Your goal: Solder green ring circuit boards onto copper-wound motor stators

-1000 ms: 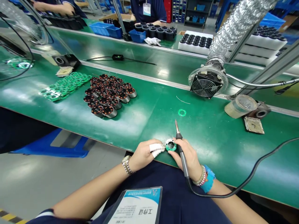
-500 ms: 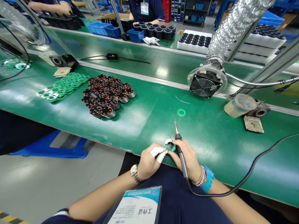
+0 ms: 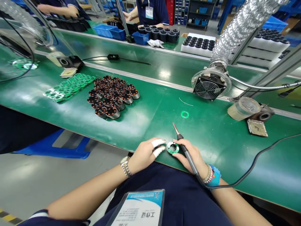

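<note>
My right hand (image 3: 191,157) holds a soldering iron (image 3: 188,153), its tip pointing up and to the left. The thumb and index finger of that hand also grip the edge of a ring-shaped circuit board (image 3: 172,147), green and white with a dark hole; what lies under it is hard to make out. My left hand (image 3: 147,153), with white covers on thumb and index finger, is just left of the ring, fingers apart and nothing between them. Farther back a loose green ring board (image 3: 184,114) lies flat near a thin piece of wire (image 3: 185,102).
Copper-wound motor stators (image 3: 113,97) stand grouped left of centre, beside stacked green boards (image 3: 69,87). A fume fan (image 3: 208,88) hangs from a foil duct. At right are a cloudy jar (image 3: 244,108), a sponge tray (image 3: 257,127) and the iron's cable (image 3: 254,169). Co-workers sit opposite.
My left hand has let go of the ring board and drawn back to the left. My right hand keeps both the board and the iron, and the iron has tilted further left.
</note>
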`<state>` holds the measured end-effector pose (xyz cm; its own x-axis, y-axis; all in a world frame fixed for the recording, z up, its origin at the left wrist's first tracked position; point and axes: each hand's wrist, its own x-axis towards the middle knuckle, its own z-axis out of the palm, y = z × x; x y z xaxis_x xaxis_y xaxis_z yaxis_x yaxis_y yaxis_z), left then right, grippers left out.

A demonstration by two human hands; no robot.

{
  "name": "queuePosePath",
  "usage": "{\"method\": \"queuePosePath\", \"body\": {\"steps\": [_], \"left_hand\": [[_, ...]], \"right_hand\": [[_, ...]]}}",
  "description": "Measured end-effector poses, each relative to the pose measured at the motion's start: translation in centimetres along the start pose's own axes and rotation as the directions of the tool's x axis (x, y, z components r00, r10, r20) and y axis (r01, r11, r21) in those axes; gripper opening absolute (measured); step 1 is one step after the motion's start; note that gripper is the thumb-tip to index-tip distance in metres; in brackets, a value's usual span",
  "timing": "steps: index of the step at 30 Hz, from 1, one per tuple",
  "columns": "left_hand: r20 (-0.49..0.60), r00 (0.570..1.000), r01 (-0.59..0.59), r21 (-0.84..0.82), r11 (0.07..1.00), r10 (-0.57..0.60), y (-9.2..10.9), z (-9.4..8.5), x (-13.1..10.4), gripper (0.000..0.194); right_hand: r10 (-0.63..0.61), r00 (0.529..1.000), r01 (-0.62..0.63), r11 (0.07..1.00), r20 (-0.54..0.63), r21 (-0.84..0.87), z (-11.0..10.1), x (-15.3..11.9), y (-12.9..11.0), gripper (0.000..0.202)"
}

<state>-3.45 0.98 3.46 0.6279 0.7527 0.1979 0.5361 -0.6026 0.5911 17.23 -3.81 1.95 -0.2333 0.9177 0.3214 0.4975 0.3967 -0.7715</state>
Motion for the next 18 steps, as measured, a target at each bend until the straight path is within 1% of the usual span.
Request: {"method": "queuePosePath", "body": {"steps": [1,3,5,6,7,9,10,11,12,13,14,15,16,17,18], "left_hand": [[0.054,0.998,0.031,-0.011,0.999,-0.03,0.0,-0.2,0.4,0.017],[0.142,0.987,0.073,-0.018,0.997,-0.069,0.1,-0.3,1.0,0.018],[0.177,0.979,0.111,-0.034,0.993,-0.104,0.4,-0.3,1.4,0.019],[0.201,0.97,0.155,-0.074,0.985,-0.137,0.4,-0.3,1.5,0.019],[0.244,0.953,0.22,-0.143,0.965,-0.181,0.5,-0.2,1.5,0.02],[0.377,0.891,0.379,-0.306,0.873,-0.254,0.3,-0.2,1.5,0.025],[0.429,0.864,0.432,-0.36,0.827,-0.264,0.1,-0.1,1.4,0.027],[0.438,0.862,0.437,-0.382,0.814,-0.256,-0.1,-0.1,1.2,0.028],[0.397,0.888,0.384,-0.368,0.847,-0.23,-0.3,-0.1,1.0,0.027],[0.32,0.93,0.281,-0.309,0.909,-0.179,-0.6,-0.1,0.8,0.024],[0.228,0.969,0.147,-0.21,0.967,-0.098,-0.8,-0.1,0.6,0.022],[0.145,0.989,0.009,-0.086,0.996,0.004,-1.0,-0.1,0.4,0.021],[0.088,0.99,-0.114,0.036,0.993,0.11,-1.2,-0.1,0.3,0.021],[0.064,0.977,-0.211,0.139,0.968,0.203,-1.4,-0.1,0.2,0.021],[0.061,0.96,-0.281,0.213,0.936,0.274,-1.5,-0.1,0.2,0.021]], "right_hand": [[0.005,1.0,-0.006,1.0,0.023,0.011,-0.2,0.1,0.0,0.038],[0.014,0.999,-0.014,1.0,0.031,0.011,-0.4,0.2,0.0,0.042],[0.011,1.0,-0.011,1.0,0.012,-0.012,-0.4,0.2,-0.3,0.045],[0.001,1.0,-0.001,1.0,-0.001,-0.028,-0.4,0.2,-0.4,0.043],[-0.012,1.0,0.012,0.999,-0.011,-0.043,-0.3,0.2,-0.5,0.041],[-0.031,0.999,0.03,0.997,-0.014,-0.067,-0.2,0.2,-0.6,0.037],[-0.036,0.999,0.035,0.997,-0.013,-0.073,-0.2,0.2,-0.6,0.036],[-0.039,0.999,0.038,0.996,-0.011,-0.075,-0.1,0.2,-0.6,0.036],[-0.041,0.999,0.04,0.996,-0.008,-0.074,-0.1,0.2,-0.5,0.037],[-0.045,0.999,0.044,0.996,-0.007,-0.072,-0.1,0.2,-0.5,0.037],[-0.051,0.999,0.05,0.996,-0.007,-0.069,-0.1,0.2,-0.4,0.037],[-0.055,0.998,0.054,0.996,-0.008,-0.066,-0.1,0.2,-0.3,0.037],[-0.055,0.998,0.055,0.996,-0.008,-0.064,-0.1,0.2,-0.3,0.038],[-0.054,0.998,0.053,0.997,-0.009,-0.063,-0.1,0.2,-0.2,0.038],[-0.053,0.999,0.053,0.997,-0.008,-0.062,-0.1,0.2,-0.2,0.038]]}}
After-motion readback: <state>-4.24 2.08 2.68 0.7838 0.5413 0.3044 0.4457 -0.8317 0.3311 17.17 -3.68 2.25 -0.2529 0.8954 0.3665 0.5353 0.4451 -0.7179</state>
